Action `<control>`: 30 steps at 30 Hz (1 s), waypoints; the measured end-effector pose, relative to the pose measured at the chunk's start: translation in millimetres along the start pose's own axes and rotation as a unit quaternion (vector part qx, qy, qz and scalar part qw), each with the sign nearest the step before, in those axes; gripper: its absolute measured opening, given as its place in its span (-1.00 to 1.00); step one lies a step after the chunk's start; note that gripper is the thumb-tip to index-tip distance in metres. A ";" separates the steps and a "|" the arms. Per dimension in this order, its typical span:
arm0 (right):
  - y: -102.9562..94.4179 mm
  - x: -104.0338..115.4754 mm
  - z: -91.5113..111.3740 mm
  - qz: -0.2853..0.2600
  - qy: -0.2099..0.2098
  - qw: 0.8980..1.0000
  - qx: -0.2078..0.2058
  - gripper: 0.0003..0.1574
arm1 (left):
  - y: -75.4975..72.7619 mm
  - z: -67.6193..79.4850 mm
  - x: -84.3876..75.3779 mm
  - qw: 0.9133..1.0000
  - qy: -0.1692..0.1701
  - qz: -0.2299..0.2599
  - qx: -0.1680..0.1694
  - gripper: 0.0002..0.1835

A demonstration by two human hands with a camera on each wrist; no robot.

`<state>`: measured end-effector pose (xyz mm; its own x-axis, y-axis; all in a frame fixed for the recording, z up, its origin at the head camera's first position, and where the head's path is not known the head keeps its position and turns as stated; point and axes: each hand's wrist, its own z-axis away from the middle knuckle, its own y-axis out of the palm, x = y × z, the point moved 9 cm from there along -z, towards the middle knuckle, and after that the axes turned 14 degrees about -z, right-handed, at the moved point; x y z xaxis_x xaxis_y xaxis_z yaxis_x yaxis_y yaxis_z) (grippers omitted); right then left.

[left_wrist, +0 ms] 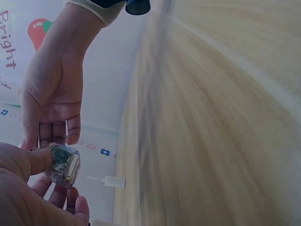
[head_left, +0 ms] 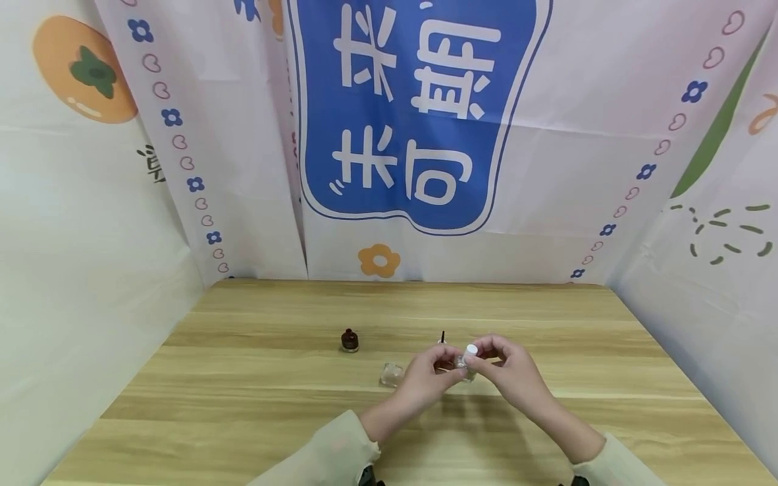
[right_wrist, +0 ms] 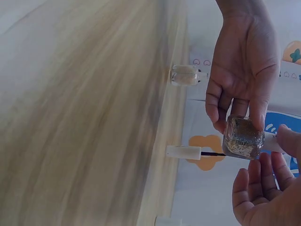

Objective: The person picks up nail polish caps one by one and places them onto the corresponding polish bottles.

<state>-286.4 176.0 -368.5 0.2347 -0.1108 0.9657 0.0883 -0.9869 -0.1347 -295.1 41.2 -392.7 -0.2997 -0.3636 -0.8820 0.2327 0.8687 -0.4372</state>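
My left hand (head_left: 425,374) grips a square glass nail polish bottle (right_wrist: 244,136) with glitter inside, fingers and thumb on its sides. My right hand (head_left: 510,371) pinches the bottle's white cap (head_left: 471,349) between thumb and fingers. The cap sits on the bottle's neck, and both hands are above the table. Just beyond my left fingers, a white cap with a dark brush (right_wrist: 183,152) stands on the table, brush upward. A clear, uncapped bottle (head_left: 392,374) is beside my left hand, partly covered by it in the head view.
Farther back to the left stands a small dark brown bottle (head_left: 349,341). The wooden table (head_left: 243,405) ends at a printed cloth backdrop (head_left: 577,169), with cloth on both sides too. A white object (right_wrist: 168,221) shows at the bottom edge of the right wrist view.
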 end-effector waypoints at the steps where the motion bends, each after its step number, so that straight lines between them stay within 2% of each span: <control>1: -0.8 -1.3 -0.2 0.002 0.001 1.000 -0.001 -0.74 | 1.3 -0.8 0.9 1.000 -0.002 -0.001 0.000 -0.77; 9: -5.6 -14.7 -3.3 0.013 0.008 1.000 -0.010 -0.79 | 10.0 -8.5 11.6 0.999 -0.010 -0.039 0.010 -0.77; 19: -5.4 -27.6 -4.3 0.024 0.026 0.999 -0.011 -0.81 | 15.2 -10.9 15.7 0.998 -0.017 -0.055 0.027 -0.79; 30: -4.5 -45.0 -7.5 0.037 0.042 0.998 -0.008 -0.84 | 20.4 -13.4 27.6 0.995 -0.035 -0.084 0.041 -0.82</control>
<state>-304.7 184.6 -409.7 0.1587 -0.1926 0.9684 0.0573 -0.9773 -0.2038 -311.0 53.4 -423.6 -0.2760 -0.5258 -0.8046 0.2611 0.7646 -0.5892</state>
